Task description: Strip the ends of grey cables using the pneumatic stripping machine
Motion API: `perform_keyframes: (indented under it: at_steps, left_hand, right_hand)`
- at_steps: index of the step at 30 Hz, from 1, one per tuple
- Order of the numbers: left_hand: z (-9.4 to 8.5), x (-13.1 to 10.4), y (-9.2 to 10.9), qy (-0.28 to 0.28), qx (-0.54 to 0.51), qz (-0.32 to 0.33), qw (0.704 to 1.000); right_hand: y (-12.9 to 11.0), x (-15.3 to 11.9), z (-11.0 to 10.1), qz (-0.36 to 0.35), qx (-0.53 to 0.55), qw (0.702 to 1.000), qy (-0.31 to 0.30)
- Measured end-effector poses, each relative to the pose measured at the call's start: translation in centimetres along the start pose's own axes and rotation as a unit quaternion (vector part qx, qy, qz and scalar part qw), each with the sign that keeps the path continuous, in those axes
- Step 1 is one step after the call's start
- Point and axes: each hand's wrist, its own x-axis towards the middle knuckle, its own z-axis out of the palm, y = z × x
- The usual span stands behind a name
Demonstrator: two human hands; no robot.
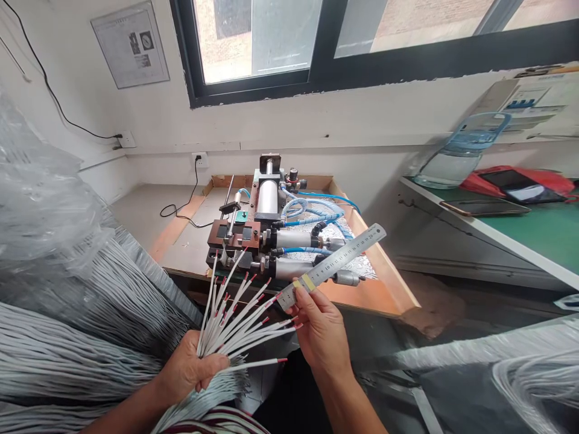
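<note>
The left forearm slants up from the lower edge, its hand (192, 364) closed around a fanned bunch of white cables (242, 325) before the machine (269, 199); red tips overlap, and the gripped section is hidden. Farther right, the raised right hand (323, 328) pinches a steel ruler (341, 259), fingertips mostly concealed behind it; whether its low end touches a tip is unclear.

A bright, dark-framed window (325, 45) sits in a white wall (266, 126) — at right, a green-topped table (549, 232).
</note>
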Motion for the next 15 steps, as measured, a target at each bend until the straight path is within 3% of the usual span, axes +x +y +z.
perform_keyframes:
  at_steps: [7, 12, 15]
  left_hand:
    - [-0.2, -0.1, -0.3, 0.001, -0.009, -0.008, 1.000]
    - [0.1, -0.3, 0.2, 0.010, 0.007, -0.014, 1.000]
    - [0.3, -0.3, 0.3, 0.005, 0.016, -0.012, 1.000]
  right_hand:
    - [0.2, 0.2, -0.3, -0.001, -0.009, 1.000, -0.004]
    - [-1.1, 1.2, -0.5, -0.045, -0.005, 0.999, 0.024]
    - [-1.8, 1.7, -0.3, -0.059, -0.023, 0.998, 0.002]
